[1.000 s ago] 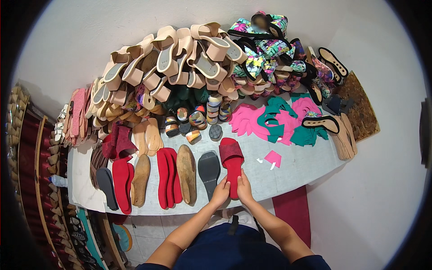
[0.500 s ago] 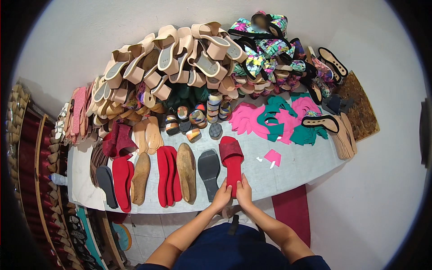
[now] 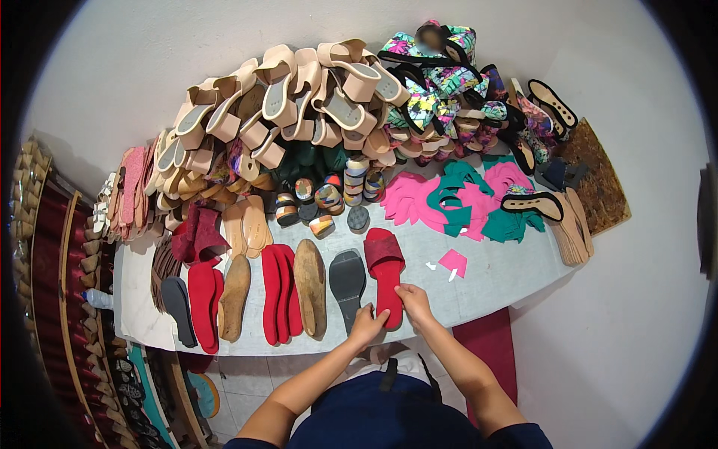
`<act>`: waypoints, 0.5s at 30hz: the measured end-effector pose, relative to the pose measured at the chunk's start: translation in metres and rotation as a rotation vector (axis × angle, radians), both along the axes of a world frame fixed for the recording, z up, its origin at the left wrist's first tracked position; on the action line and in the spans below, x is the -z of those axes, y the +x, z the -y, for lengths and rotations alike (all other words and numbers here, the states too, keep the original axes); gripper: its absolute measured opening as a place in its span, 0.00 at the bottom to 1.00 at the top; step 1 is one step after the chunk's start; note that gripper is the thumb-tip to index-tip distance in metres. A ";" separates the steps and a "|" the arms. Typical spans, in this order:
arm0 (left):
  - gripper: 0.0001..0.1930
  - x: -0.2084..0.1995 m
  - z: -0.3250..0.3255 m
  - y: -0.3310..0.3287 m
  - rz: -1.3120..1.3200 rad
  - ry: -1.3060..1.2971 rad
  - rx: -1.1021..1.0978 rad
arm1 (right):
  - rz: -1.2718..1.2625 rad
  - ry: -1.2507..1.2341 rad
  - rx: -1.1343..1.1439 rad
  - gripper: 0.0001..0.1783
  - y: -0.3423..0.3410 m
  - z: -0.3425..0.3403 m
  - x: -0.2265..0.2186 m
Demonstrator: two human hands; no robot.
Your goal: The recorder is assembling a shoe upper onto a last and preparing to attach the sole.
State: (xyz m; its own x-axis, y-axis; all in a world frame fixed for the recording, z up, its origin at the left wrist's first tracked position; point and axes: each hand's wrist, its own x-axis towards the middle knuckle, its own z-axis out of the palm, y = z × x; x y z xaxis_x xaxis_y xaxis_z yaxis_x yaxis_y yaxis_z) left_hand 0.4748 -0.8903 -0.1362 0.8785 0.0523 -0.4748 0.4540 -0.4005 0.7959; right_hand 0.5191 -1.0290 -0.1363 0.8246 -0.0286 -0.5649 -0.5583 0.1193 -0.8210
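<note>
A red slide sandal [image 3: 388,290] with a dark red strap lies near the table's front edge, toe pointing away from me. At its heel, the thumb of my left hand [image 3: 367,325] presses on the left edge, with the fingers curled below. My right hand [image 3: 413,301] pinches the sandal's right edge a bit higher up. Close on the left rests a black shoe sole [image 3: 348,283], its lower end beside my left hand. Further left come a wooden shoe last [image 3: 309,288], red insoles [image 3: 277,293] and another wooden last [image 3: 235,299].
Beige heeled sandals [image 3: 278,97] and floral sandals [image 3: 441,78] are heaped along the back of the grey table [image 3: 493,288]. Pink and green cut pieces [image 3: 464,202] lie at the right, patterned heels [image 3: 329,196] in the middle. Shelves of lasts [image 3: 90,299] stand at the left.
My right hand has slid up the sandal's right edge, away from the heel. My left hand has shifted slightly left and down; the sandal itself has hardly moved.
</note>
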 end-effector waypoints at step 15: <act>0.29 -0.031 0.011 0.018 -0.069 0.155 0.232 | -0.214 0.182 0.029 0.07 0.038 0.012 -0.005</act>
